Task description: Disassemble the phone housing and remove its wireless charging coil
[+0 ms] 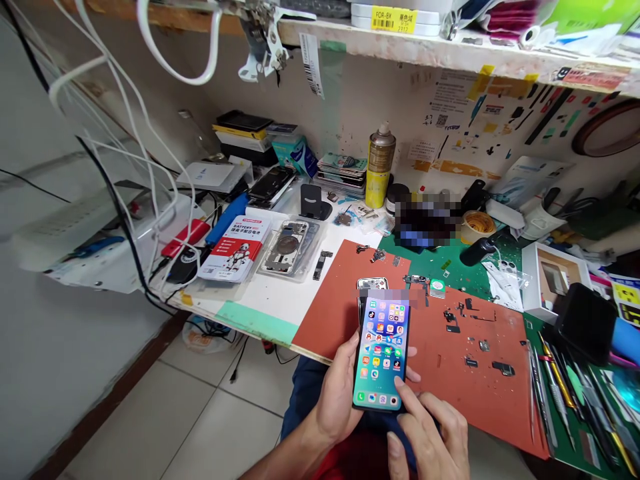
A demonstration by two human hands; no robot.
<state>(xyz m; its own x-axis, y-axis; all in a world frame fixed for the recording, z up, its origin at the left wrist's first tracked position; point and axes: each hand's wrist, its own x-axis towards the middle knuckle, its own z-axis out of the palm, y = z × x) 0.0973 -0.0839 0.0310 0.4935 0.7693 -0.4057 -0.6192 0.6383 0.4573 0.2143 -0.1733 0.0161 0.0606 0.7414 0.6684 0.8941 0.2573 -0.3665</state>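
A smartphone [381, 357] with a lit home screen full of app icons rests in my left hand [341, 383], whose fingers wrap behind it and show at its right edge. My right hand [433, 430] holds nothing; its index finger reaches to the lower right of the screen, the other fingers loosely bent and apart. Whether the fingertip touches the glass I cannot tell. Just beyond the phone, a partly covered opened phone body [373, 284] lies on the reddish-brown mat [325, 313]. Small phone parts [454, 317] are scattered to the right.
A phone frame in a clear tray [287, 248] and a battery box [235, 248] stand left. Tweezers and screwdrivers [560, 393] lie right. Behind are a spray can [381, 163] and a white open box [553, 280]. White cables [135, 107] hang left; a shelf [400, 47] runs overhead.
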